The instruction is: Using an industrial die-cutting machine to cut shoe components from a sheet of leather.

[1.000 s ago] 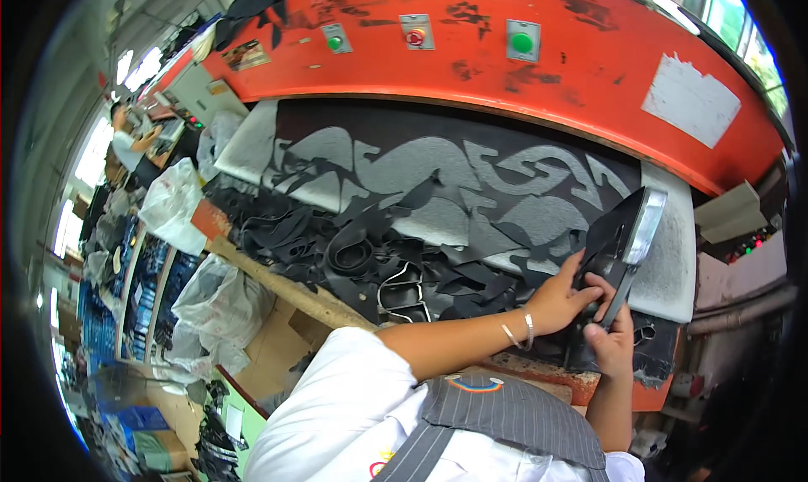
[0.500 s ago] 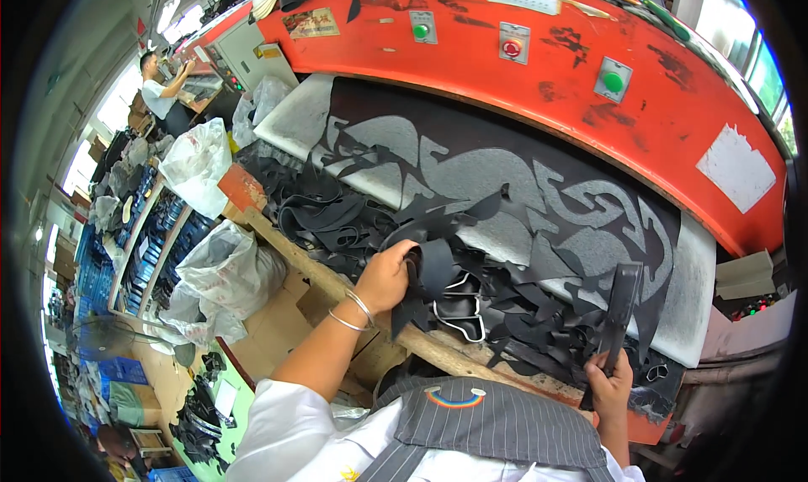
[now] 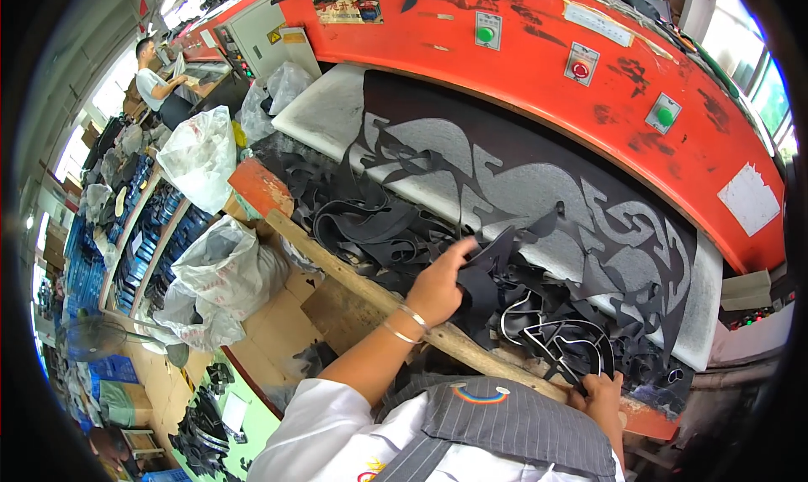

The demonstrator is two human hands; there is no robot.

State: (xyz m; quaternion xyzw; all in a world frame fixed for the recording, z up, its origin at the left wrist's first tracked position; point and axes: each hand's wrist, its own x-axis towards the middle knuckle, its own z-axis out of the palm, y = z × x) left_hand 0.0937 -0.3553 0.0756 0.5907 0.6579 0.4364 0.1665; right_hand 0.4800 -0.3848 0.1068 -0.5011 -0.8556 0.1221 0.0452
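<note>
The near end of a curved cutting die (image 3: pixel 608 351) is grasped in the right hand (image 3: pixel 599 394), the fingers being closed about its dark side wall. The die is held low at the near edge of the worktable, over black offcuts, its pale metal edges turned upward. Beside it, to the left, a second silver-edged frame (image 3: pixel 503 318) is partly covered by scraps.

The left hand (image 3: pixel 438 288) is placed over the heap of black offcuts (image 3: pixel 362 221), with a finger extended along a dark piece; whether anything is clasped there cannot be told. Two bangles (image 3: pixel 404 326) are worn on the left wrist.

Beyond the heap, a black sheet (image 3: pixel 539 141) with curved cut-outs is spread over a white pad (image 3: pixel 320 111), and pale grey is shown through the openings. The near side is bordered by a wooden beam (image 3: pixel 337 267). Behind the pad, a red machine housing (image 3: pixel 505 69) is fitted with two green buttons and one red button (image 3: pixel 580 70).
</note>
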